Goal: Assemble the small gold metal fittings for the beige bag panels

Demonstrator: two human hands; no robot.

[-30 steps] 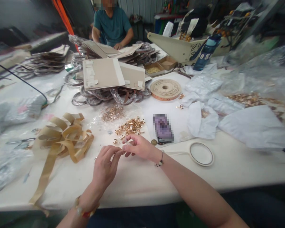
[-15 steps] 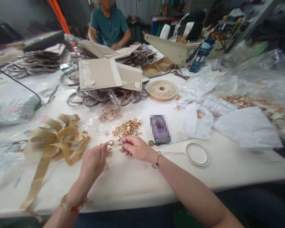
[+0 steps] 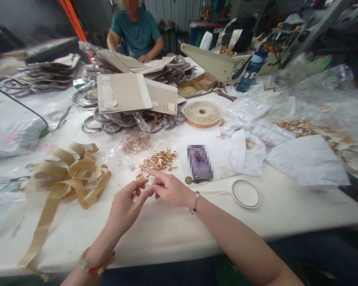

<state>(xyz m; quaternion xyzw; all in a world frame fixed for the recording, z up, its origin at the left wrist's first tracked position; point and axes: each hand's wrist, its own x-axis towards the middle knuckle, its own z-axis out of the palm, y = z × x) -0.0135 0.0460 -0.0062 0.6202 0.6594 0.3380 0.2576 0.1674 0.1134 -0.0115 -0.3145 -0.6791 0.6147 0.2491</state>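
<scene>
My left hand [image 3: 130, 201] and my right hand [image 3: 170, 190] meet over the white table, just in front of a pile of small gold metal pieces [image 3: 161, 159]. The thumb of the left hand touches the fingertips of the right, and both hands are closed in pinches. What lies between the fingertips is too small to make out. The right index finger stretches toward the near edge of the pile. Behind the pile is a clear plastic bag [image 3: 136, 143] with more metal pieces.
A tangle of tan ribbon [image 3: 88, 180] lies left, a phone [image 3: 200, 163] and a tape roll [image 3: 246, 194] right. Farther back are stacked boards [image 3: 123, 92], a strap roll [image 3: 203, 114], a blue bottle [image 3: 252, 71] and a person [image 3: 137, 31] across the table.
My hands have come together, the left moving right with its fingers now more spread. The right index finger has stretched out. The view has shifted slightly.
</scene>
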